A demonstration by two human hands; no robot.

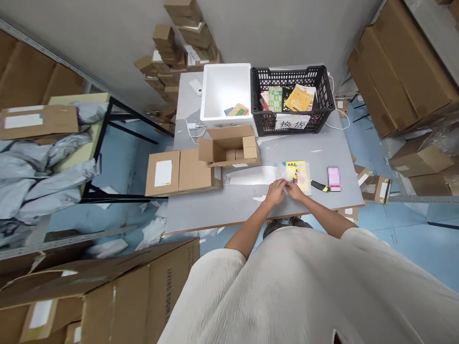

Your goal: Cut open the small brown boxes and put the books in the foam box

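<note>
A yellow picture booklet (292,167) lies on the table inside what looks like a translucent plastic sleeve (307,184). At the sleeve's near left corner my left hand (275,192) and my right hand (295,191) meet, fingertips close together. Both hands look closed in a pinch on the sleeve's edge, though the fingers partly cover what they hold. Just right of the sleeve lies a black and yellow box cutter (320,186), its end touching a phone with a pink screen (334,177). A white paper strip (253,176) lies left of my hands.
Behind my hands stand an open carton (234,148), a white foam bin (207,95) and a black crate (319,122) of booklets. A closed carton (195,172) sits on the table's left part. Shelving with grey parcels (46,177) is at left; large boxes (401,71) stand right.
</note>
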